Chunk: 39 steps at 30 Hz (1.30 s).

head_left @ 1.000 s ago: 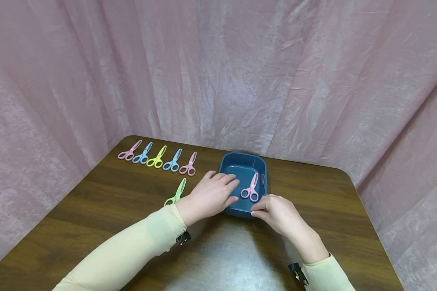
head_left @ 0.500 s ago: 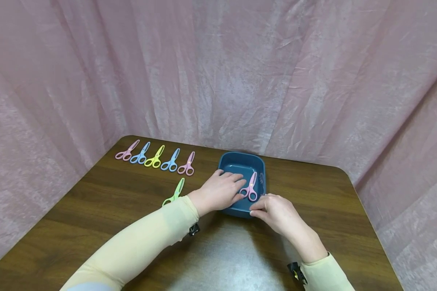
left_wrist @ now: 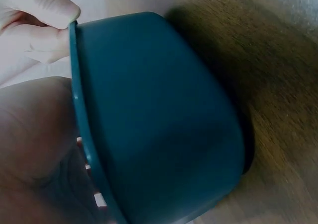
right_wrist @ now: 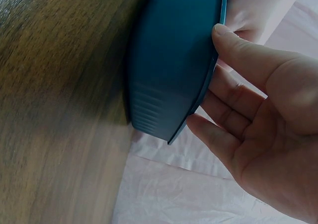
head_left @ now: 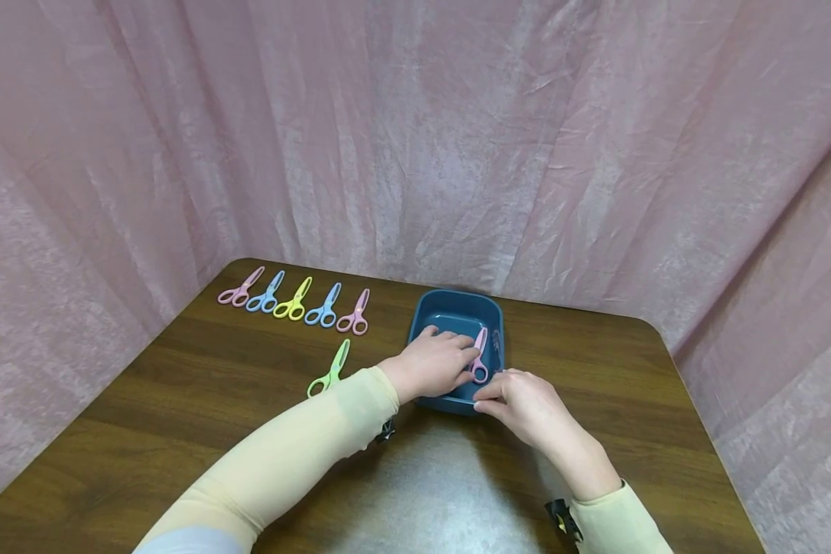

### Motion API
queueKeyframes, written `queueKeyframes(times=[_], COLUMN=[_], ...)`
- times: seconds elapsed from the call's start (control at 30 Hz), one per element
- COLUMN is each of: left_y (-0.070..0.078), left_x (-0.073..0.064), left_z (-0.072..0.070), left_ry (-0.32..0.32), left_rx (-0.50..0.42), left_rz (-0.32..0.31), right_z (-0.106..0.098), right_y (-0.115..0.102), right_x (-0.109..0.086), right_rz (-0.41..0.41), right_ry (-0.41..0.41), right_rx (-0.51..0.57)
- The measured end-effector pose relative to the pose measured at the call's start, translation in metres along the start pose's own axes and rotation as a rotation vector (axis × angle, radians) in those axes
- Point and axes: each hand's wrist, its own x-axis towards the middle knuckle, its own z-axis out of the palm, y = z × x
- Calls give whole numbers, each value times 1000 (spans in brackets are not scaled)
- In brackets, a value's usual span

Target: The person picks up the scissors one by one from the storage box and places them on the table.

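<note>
A dark blue plastic bin [head_left: 457, 298] stands on the table, its side wall [left_wrist: 149, 110] filling much of the left wrist view. Inside it lies a pair of pink scissors [head_left: 481, 373], the points facing away. My left hand [head_left: 438, 362] reaches over the near left rim into the bin, its fingers extended and overlapping the scissors' left handle loop. My right hand [head_left: 526, 404] pinches the near right corner of the rim, thumb outside; the right wrist view shows its thumb [right_wrist: 243, 52] against the edge.
Left of the bin, pink, blue and yellow scissors [head_left: 291, 308] lie in a slanted row at the back of the wooden table [head_left: 595, 369]. Green scissors [head_left: 332, 373] lie nearer, close to the left sleeve [head_left: 305, 454]. A pink curtain [head_left: 415, 154] hangs behind the table.
My left hand has moved right, deeper over the bin, from beside the pink scissors to overlapping them. The right hand keeps its pinch on the rim.
</note>
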Motion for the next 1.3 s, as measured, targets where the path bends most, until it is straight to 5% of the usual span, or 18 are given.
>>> queueKeyframes(times=[0.57, 1.3], left_y=[2, -5], left_x=[13, 16], left_z=[11, 16], left_ry=[-78, -130], left_rx=[-57, -84], left_rz=[46, 28], right_z=[0, -1], right_y=[-2, -1], right_x=[-1, -1], right_rz=[-1, -19], right_ry=[-5, 14], right_rx=[-8, -1])
